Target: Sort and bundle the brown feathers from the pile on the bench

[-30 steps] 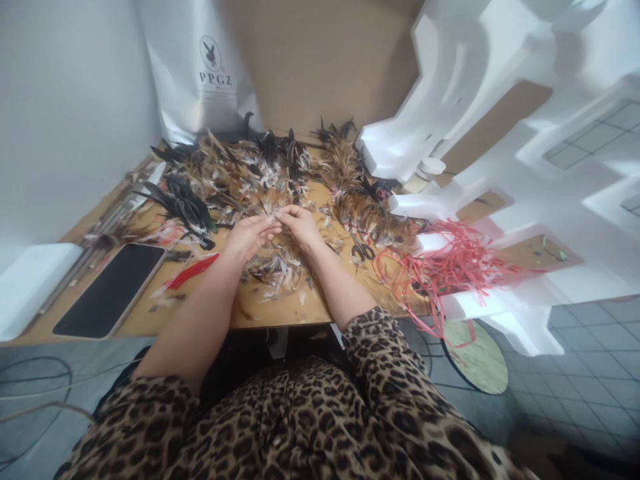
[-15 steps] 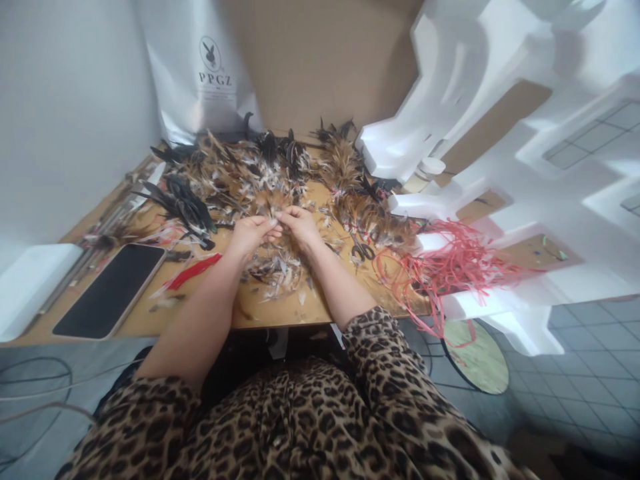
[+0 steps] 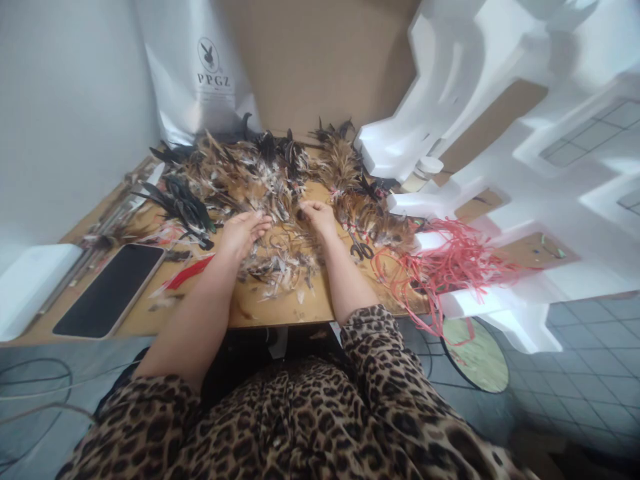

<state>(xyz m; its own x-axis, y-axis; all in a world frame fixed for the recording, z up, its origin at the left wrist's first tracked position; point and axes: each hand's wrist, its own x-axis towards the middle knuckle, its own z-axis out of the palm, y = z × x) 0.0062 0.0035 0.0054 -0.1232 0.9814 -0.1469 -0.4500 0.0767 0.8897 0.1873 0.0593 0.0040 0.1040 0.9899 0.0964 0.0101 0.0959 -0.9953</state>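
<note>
Brown and white feathers (image 3: 235,170) lie heaped across the back of the wooden table (image 3: 280,313). My left hand (image 3: 246,233) is in front of the heap, its thumb and fingertips pinched together on something I cannot make out. To its right, my right hand (image 3: 319,217) has its thumb and fingers closed near small brown feathers; what they hold is too small to name. Loose pale feathers (image 3: 283,270) are scattered between and below my hands. Black feathers (image 3: 185,203) lie left of my left hand. A bundle of brown feathers (image 3: 370,217) is right of my right hand.
Black scissors (image 3: 361,251) lie right of my right forearm. Red ribbon strands (image 3: 450,260) spill over white foam pieces (image 3: 530,320) at the right. A phone (image 3: 110,291) and a white box (image 3: 37,283) are at the left. A white jar (image 3: 424,173) stands at the back right.
My hands have moved apart from where they met at the fingertips. The right hand has gone right and slightly up, the left slightly left.
</note>
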